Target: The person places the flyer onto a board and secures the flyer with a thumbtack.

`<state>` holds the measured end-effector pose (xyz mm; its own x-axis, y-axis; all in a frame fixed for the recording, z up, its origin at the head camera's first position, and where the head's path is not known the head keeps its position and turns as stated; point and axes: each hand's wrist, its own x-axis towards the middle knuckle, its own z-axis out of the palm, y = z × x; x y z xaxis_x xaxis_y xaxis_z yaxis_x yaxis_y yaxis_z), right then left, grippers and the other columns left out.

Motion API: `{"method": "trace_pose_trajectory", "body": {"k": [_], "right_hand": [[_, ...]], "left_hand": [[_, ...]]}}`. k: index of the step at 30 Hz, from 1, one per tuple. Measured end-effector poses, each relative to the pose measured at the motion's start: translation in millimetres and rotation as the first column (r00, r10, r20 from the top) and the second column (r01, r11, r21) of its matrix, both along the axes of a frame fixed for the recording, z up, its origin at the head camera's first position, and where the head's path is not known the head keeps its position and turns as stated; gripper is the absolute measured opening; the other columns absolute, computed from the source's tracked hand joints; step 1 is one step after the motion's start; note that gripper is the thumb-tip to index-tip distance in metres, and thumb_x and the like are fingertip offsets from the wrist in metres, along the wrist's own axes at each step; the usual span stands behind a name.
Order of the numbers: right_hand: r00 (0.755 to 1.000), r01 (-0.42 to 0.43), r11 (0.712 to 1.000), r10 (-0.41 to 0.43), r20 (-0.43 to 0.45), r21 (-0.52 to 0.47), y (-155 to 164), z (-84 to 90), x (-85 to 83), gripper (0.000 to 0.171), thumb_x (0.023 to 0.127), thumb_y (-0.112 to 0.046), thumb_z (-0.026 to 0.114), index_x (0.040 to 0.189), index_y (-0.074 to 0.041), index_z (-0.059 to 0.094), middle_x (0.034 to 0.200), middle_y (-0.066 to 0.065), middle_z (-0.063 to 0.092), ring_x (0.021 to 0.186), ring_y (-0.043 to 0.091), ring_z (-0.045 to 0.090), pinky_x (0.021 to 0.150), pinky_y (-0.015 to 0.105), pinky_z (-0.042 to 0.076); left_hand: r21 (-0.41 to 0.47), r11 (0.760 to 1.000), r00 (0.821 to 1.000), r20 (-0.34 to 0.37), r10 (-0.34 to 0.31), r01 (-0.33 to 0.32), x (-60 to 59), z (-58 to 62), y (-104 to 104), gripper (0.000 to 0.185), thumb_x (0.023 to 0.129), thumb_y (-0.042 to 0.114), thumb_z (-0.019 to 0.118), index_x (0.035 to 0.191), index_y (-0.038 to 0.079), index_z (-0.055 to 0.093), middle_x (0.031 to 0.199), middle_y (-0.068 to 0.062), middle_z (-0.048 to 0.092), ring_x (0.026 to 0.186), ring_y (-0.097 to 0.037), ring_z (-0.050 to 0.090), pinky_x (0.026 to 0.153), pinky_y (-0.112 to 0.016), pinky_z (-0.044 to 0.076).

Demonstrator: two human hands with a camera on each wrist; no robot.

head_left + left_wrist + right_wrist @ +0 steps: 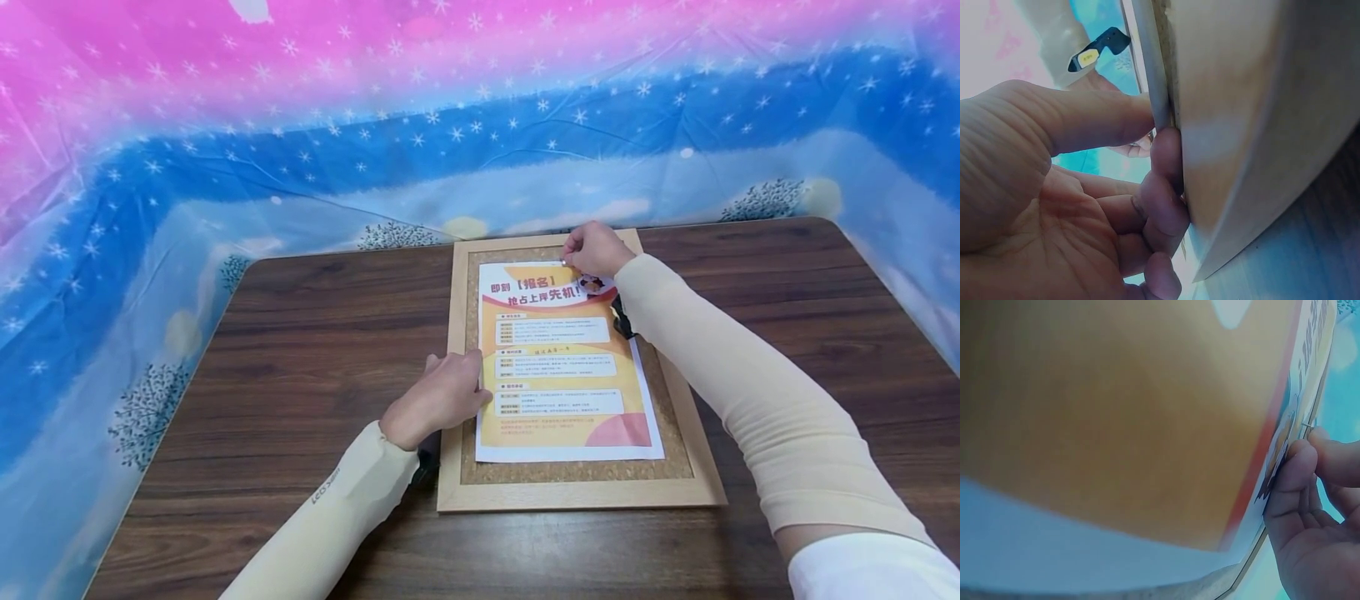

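Observation:
A printed poster (562, 367), orange and white with Chinese text, lies on a wood-framed cork board (581, 496). At the poster's left edge, my left hand (442, 396) has its thumb and curled fingertips on the sheet's margin. The left wrist view shows the thumb (1104, 119) on the paper's edge and the other fingertips against the wooden frame (1229, 112). Up at the poster's top edge, my right hand (597, 250) pinches a small pushpin (1307, 425) between thumb and forefinger. Its thin metal shank points toward the paper.
The board lies on a dark brown wooden table (322, 333), near its far edge. Behind and to the left hangs a pink and blue cloth (420, 125) with snowflakes. Dark wrist straps (622, 318) show beneath the cream sleeves.

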<state>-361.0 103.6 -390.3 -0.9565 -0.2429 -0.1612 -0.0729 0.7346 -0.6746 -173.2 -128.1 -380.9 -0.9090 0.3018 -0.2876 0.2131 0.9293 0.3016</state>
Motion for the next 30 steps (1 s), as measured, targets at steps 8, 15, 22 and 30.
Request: {"method": "trace_pose_trajectory", "body": {"k": [8,15,22,30], "right_hand": [[1.000,0.001,1.000,-0.001,-0.019,0.010,-0.4,0.2,0.0,0.012,0.094,-0.013,0.057,0.096,-0.003,0.065,0.096,0.013,0.059,0.083,0.026,0.054,0.074,0.037,0.044],[1.000,0.008,1.000,-0.007,-0.024,0.027,-1.7,-2.4,-1.2,0.012,0.094,-0.014,0.058,0.097,-0.004,0.065,0.098,0.013,0.059,0.080,0.025,0.055,0.067,0.035,0.045],[0.999,0.036,0.999,-0.036,-0.009,0.003,-3.6,-3.3,-1.5,0.009,0.094,-0.011,0.057,0.095,-0.005,0.064,0.097,0.013,0.058,0.078,0.025,0.056,0.062,0.034,0.045],[0.999,0.046,0.998,-0.045,-0.020,0.033,-4.8,-3.9,-2.6,0.008,0.093,-0.009,0.057,0.091,-0.006,0.064,0.094,0.011,0.058,0.075,0.025,0.056,0.055,0.032,0.044]], "left_hand": [[0.005,1.000,1.000,-0.001,-0.008,0.008,0.5,0.8,0.0,0.028,0.090,0.019,0.065,0.111,0.003,0.056,0.077,0.003,0.059,0.069,-0.015,0.052,0.081,-0.040,0.028],[0.014,0.999,0.999,-0.019,-0.033,0.034,1.2,1.4,-1.7,0.022,0.090,0.019,0.066,0.102,0.004,0.056,0.072,0.002,0.056,0.068,-0.016,0.051,0.077,-0.039,0.029],[0.022,0.999,0.999,-0.015,-0.033,0.034,2.1,2.4,-1.3,0.021,0.090,0.019,0.065,0.102,0.005,0.056,0.070,0.003,0.054,0.066,-0.016,0.050,0.076,-0.039,0.028],[0.018,0.999,0.999,-0.026,-0.037,0.038,2.0,2.3,-1.2,0.019,0.090,0.019,0.065,0.100,0.005,0.056,0.069,0.003,0.054,0.066,-0.017,0.050,0.076,-0.039,0.028]]}}
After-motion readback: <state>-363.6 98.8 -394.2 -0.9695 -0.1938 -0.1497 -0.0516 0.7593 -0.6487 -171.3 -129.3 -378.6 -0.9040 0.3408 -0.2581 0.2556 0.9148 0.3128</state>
